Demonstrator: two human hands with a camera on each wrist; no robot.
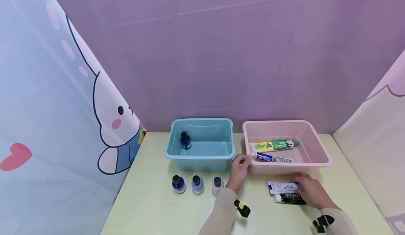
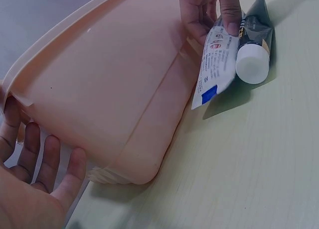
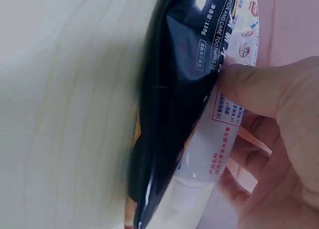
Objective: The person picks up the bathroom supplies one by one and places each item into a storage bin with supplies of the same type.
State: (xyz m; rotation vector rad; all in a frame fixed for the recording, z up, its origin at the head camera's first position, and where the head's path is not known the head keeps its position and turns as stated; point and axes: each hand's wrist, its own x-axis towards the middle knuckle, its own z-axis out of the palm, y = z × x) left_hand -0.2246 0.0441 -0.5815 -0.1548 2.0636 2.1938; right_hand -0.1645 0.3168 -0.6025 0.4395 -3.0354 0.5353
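Note:
My right hand (image 1: 311, 191) pinches a white toothpaste tube (image 3: 204, 144) between thumb and fingers, just in front of the pink bin (image 1: 288, 169). Right beside that tube lies a black toothpaste tube (image 1: 291, 198) with a white cap. My left hand (image 1: 239, 171) holds the pink bin at the front left corner of its rim; the left wrist view shows its fingers (image 2: 48, 162) bent against the bin's side. Inside the bin are a yellow and green toothpaste tube (image 1: 273, 145) and a blue and white toothpaste tube (image 1: 272, 157).
A blue bin (image 1: 202, 157) stands left of the pink one, with a dark blue bottle (image 1: 186, 142) upright in it. In front of it stand a dark blue bottle (image 1: 179, 184), a light blue bottle (image 1: 197, 185) and a clear bottle (image 1: 217, 185), all black-capped. A purple curtain hangs behind.

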